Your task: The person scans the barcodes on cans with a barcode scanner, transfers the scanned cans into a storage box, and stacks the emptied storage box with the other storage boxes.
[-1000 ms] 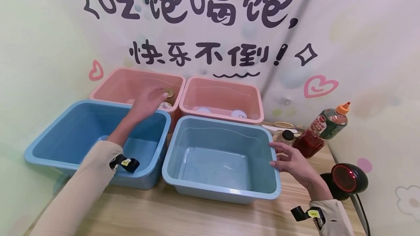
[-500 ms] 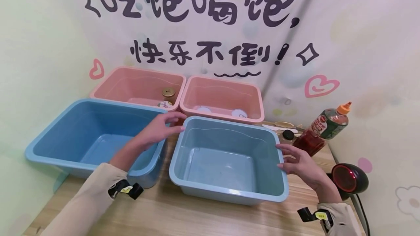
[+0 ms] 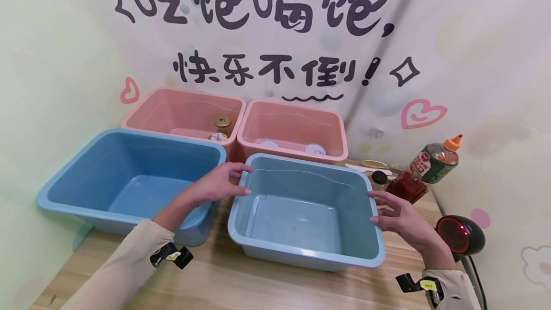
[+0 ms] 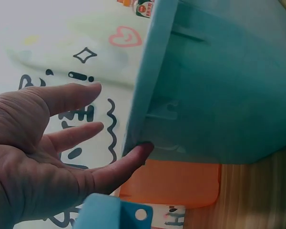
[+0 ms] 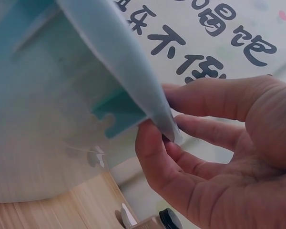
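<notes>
At the middle of the table stands a light blue plastic tub (image 3: 297, 219). My right hand (image 3: 406, 224) holds its right rim, the thumb on one side and curled fingers on the other in the right wrist view. By the left rim is my left hand (image 3: 219, 183), its fingers spread. In the left wrist view, one finger (image 4: 128, 164) of that hand meets the tub's outer side near the rim, while the thumb (image 4: 78, 95) stands apart from it. The tub's inside shows only its bare bottom and walls.
A deeper blue tub (image 3: 137, 157) stands left. Behind are two pink tubs: the left one (image 3: 185, 109) holds a gold-topped can (image 3: 223, 121), the right one (image 3: 297, 126) white round items. A sauce bottle (image 3: 430, 164), black-capped bottle (image 3: 379, 178) and black device (image 3: 460, 234) stand right.
My left hand has come from over the left pink tub to the light blue tub's left rim. That tub has shifted right, away from the deeper blue tub, with my right hand on it.
</notes>
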{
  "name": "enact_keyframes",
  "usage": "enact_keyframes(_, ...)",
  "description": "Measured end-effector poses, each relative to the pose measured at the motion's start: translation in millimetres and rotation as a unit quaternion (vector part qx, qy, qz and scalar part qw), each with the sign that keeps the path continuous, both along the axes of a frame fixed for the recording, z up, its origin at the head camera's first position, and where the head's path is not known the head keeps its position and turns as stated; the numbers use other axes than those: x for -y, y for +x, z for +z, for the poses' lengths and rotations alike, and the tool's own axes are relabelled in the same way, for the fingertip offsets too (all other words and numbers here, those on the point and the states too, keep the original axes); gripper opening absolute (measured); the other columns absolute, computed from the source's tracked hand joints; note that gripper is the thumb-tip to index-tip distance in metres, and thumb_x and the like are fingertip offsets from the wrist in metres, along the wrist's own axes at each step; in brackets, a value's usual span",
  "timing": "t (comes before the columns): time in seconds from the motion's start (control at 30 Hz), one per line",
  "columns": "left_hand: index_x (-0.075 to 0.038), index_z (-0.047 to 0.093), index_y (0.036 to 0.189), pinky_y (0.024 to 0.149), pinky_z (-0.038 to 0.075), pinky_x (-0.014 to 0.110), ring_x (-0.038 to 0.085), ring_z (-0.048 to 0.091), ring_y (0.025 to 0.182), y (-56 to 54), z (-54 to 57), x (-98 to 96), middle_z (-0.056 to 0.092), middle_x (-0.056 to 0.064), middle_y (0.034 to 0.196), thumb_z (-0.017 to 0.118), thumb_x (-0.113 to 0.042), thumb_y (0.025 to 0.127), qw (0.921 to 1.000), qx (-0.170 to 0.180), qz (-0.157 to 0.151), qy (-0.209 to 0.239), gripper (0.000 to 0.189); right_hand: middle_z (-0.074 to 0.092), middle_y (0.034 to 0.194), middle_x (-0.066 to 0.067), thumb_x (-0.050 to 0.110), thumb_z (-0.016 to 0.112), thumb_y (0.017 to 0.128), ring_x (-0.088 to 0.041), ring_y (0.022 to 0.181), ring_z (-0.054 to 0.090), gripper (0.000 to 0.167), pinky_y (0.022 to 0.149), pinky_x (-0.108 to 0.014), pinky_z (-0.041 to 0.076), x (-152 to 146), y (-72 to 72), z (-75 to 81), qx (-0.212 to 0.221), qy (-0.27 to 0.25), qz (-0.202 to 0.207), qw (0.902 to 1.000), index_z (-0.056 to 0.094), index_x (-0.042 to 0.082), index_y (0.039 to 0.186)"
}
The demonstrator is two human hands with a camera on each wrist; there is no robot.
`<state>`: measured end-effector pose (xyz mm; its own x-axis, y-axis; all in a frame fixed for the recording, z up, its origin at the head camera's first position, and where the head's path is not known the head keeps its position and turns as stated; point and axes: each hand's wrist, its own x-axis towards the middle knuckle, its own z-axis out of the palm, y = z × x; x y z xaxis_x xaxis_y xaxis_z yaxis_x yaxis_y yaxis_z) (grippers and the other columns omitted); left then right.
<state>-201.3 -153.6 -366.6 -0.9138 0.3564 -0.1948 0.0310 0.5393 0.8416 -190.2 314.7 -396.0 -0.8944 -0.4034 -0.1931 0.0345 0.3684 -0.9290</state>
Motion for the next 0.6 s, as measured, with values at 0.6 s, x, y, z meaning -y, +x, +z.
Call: enact_keyframes(0.6, 0.000, 0.051, 0.142, 0.093, 0.058, 0.047, 0.032, 0.067, 0.104, -4.5, -9.1, -14.4, 0.066, 0.022, 0.121, 0.077, -0.005, 0.085, 0.9977, 0.006, 0.037, -0.057, 0.063, 0.055, 0.124, -0.008, 0.007, 0.064, 0.095, -0.014, 0.098, 0.069, 0.062, 0.081, -0.037, 0.062, -4, -1.5, -4.6, 0.003, -0.004, -0.005, 1.0000, 0.035, -0.003, 0.148)
